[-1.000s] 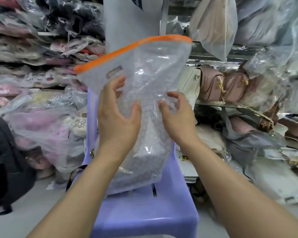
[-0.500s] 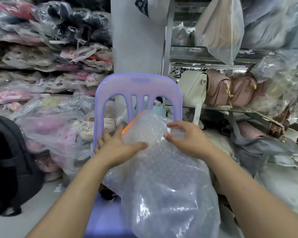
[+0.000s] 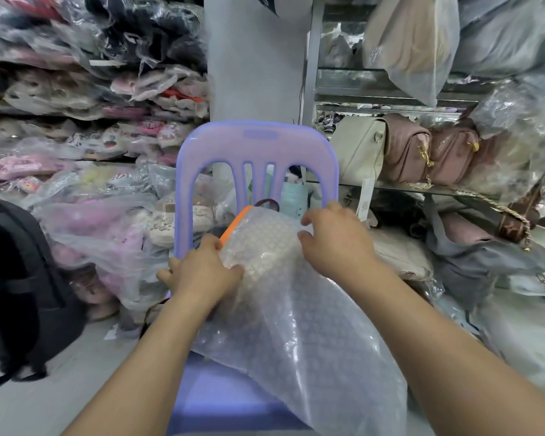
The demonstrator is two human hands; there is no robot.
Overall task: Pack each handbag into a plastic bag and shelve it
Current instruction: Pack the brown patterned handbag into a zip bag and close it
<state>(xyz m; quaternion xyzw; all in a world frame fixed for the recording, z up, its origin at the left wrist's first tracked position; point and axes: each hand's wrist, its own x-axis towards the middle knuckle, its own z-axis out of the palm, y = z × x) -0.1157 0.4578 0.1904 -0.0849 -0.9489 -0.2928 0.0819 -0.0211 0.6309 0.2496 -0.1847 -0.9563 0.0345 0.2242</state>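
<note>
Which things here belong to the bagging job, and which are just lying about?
Job: clear bubble-wrap plastic bag with orange edge, gripped by left hand and right hand; purple plastic chair under it; cream handbag and pink quilted handbags on metal rack.
Lying about: black fabric backpack; heaps of plastic-wrapped shoes.

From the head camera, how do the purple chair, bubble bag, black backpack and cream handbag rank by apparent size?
1. purple chair and bubble bag: alike; bag is nearer
2. black backpack, cut by the frame
3. cream handbag

Before you, a clear bubble-wrap bag (image 3: pixel 296 325) lies on a lilac plastic chair (image 3: pixel 258 143). To your left stands a black fabric backpack (image 3: pixel 16 278); metal shelving (image 3: pixel 375 103) rises right.
</note>
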